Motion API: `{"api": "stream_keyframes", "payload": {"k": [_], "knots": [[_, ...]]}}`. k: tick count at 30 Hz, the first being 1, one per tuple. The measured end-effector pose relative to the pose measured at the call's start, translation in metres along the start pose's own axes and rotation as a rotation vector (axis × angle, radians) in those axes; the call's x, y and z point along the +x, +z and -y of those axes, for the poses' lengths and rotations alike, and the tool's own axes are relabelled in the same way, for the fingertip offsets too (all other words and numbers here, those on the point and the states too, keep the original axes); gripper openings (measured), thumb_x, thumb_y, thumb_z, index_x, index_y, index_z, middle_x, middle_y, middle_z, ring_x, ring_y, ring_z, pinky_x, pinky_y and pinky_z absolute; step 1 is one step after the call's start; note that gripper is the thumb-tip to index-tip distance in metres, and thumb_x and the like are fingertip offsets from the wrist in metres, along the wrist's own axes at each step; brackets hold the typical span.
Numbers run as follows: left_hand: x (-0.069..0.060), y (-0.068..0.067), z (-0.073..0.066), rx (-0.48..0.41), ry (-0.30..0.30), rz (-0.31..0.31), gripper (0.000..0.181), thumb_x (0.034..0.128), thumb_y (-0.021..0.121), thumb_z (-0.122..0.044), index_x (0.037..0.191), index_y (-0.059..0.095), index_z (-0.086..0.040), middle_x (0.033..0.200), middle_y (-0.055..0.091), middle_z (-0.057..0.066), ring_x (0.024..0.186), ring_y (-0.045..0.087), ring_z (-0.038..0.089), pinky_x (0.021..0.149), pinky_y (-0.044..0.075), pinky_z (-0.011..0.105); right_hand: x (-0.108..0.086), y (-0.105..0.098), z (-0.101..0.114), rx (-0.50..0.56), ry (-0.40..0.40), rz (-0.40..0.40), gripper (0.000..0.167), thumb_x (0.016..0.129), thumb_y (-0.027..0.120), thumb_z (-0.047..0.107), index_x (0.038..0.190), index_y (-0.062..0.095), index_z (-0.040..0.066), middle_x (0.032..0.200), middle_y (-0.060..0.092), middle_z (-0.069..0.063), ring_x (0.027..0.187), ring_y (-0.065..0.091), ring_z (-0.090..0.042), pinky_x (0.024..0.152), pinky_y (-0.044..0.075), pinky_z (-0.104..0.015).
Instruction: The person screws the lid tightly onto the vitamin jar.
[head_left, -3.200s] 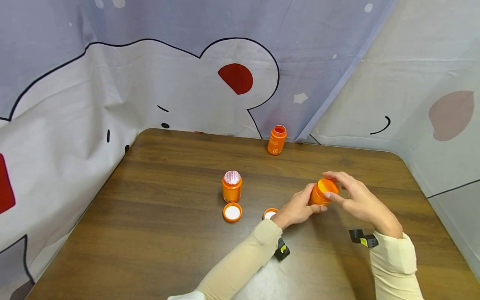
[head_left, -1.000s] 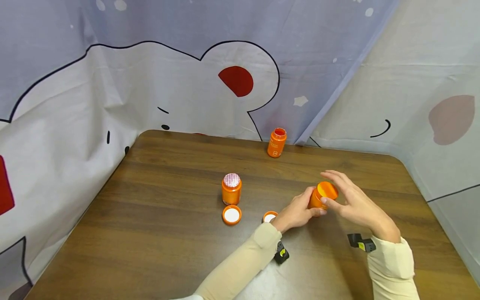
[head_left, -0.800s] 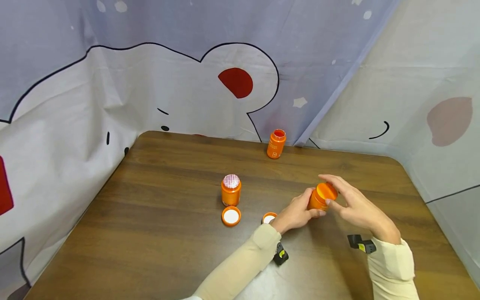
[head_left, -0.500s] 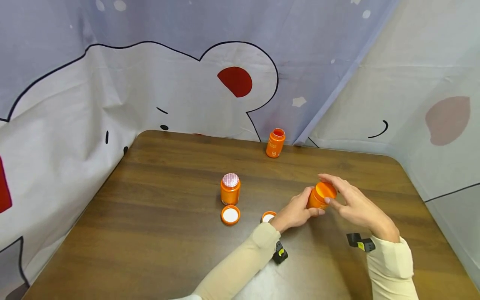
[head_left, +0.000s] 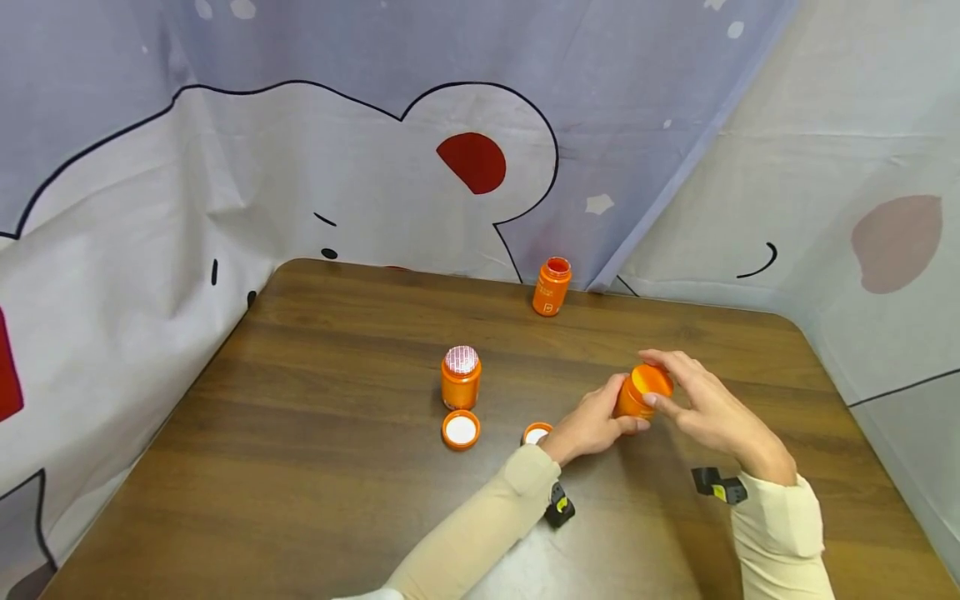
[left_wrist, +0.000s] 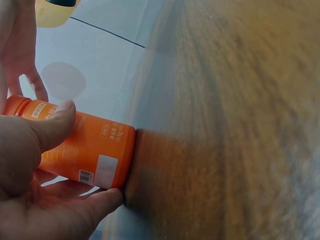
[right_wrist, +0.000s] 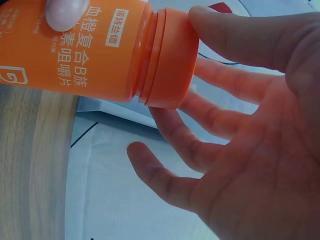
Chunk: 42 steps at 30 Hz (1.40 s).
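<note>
An orange pill bottle [head_left: 633, 402] stands on the table near its right side, in my left hand [head_left: 592, 423]. In the left wrist view the thumb and fingers of that hand wrap round the bottle's body, its base against the wood. The orange cap [right_wrist: 174, 59] sits on the bottle's neck. My right hand [head_left: 708, 408] holds this cap by its rim; in the right wrist view the thumb touches one edge and fingers reach behind the other. The little finger stays off it.
A second orange bottle [head_left: 460, 385] with a foil seal stands mid-table, a loose cap [head_left: 461, 430] lying inside up before it. Another upturned cap [head_left: 536, 434] is partly behind the left wrist. An uncapped orange bottle [head_left: 552, 287] stands near the back edge by the curtain.
The right thumb and fingers shift about the cap's rim, standing a little wider a second ago and closer now. The left hand and bottle stay in place.
</note>
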<state>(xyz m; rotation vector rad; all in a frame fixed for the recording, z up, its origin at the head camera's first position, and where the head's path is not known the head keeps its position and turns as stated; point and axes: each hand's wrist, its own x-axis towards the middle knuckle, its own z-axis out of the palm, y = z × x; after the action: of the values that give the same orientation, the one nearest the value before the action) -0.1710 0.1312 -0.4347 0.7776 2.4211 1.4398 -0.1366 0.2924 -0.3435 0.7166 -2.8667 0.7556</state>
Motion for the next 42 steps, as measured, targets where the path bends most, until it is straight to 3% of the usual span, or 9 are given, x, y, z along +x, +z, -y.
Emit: {"api": "stream_keyframes", "payload": {"k": [11, 17, 21, 30, 42], "knots": [[-0.0001, 0.0002, -0.0001, 0.015, 0.000, -0.002, 0.059, 0.0825, 0.066, -0.038, 0.132, 0.038, -0.023, 0.114, 0.056, -0.004, 0.091, 0.053, 0.005, 0.081, 0.043, 0.019, 0.0010, 0.0019, 0.0015, -0.014, 0.048, -0.037, 0.046, 0.083, 0.069, 0.019, 0.123, 0.050, 0.007, 0.117, 0.052, -0.012, 0.107, 0.046, -0.029, 0.086, 0.036, -0.048], [-0.0004, 0.0001, -0.0012, 0.013, -0.011, 0.009, 0.060, 0.0824, 0.065, -0.040, 0.132, 0.037, -0.023, 0.119, 0.055, -0.005, 0.096, 0.052, 0.006, 0.084, 0.042, 0.021, 0.0006, -0.0012, 0.0031, 0.024, 0.040, 0.004, 0.053, 0.085, 0.066, 0.026, 0.131, 0.044, 0.010, 0.133, 0.040, -0.012, 0.121, 0.037, -0.035, 0.092, 0.032, -0.056], [-0.0001, 0.0002, -0.0009, 0.018, -0.009, 0.006, 0.060, 0.0824, 0.065, -0.040, 0.132, 0.037, -0.022, 0.118, 0.055, -0.004, 0.096, 0.053, 0.006, 0.085, 0.042, 0.021, 0.0002, -0.0039, 0.0032, 0.055, 0.012, 0.027, 0.058, 0.085, 0.065, 0.020, 0.137, 0.039, 0.015, 0.140, 0.034, -0.010, 0.126, 0.033, -0.036, 0.094, 0.029, -0.058], [-0.0010, -0.0003, -0.0009, 0.010, -0.019, 0.008, 0.060, 0.0826, 0.066, -0.040, 0.133, 0.037, -0.023, 0.118, 0.055, -0.005, 0.096, 0.052, 0.005, 0.085, 0.042, 0.021, -0.0020, -0.0060, 0.0003, 0.035, 0.024, 0.044, 0.059, 0.086, 0.064, 0.014, 0.138, 0.036, 0.013, 0.127, 0.051, -0.007, 0.113, 0.049, -0.027, 0.090, 0.036, -0.045], [-0.0008, -0.0004, -0.0005, 0.016, -0.007, 0.005, 0.060, 0.0829, 0.066, -0.039, 0.133, 0.037, -0.022, 0.117, 0.055, -0.004, 0.094, 0.053, 0.005, 0.082, 0.043, 0.019, -0.0012, -0.0041, -0.0011, 0.049, 0.083, 0.006, 0.056, 0.086, 0.065, 0.025, 0.133, 0.041, 0.007, 0.119, 0.056, -0.009, 0.106, 0.052, -0.028, 0.085, 0.038, -0.050]]}}
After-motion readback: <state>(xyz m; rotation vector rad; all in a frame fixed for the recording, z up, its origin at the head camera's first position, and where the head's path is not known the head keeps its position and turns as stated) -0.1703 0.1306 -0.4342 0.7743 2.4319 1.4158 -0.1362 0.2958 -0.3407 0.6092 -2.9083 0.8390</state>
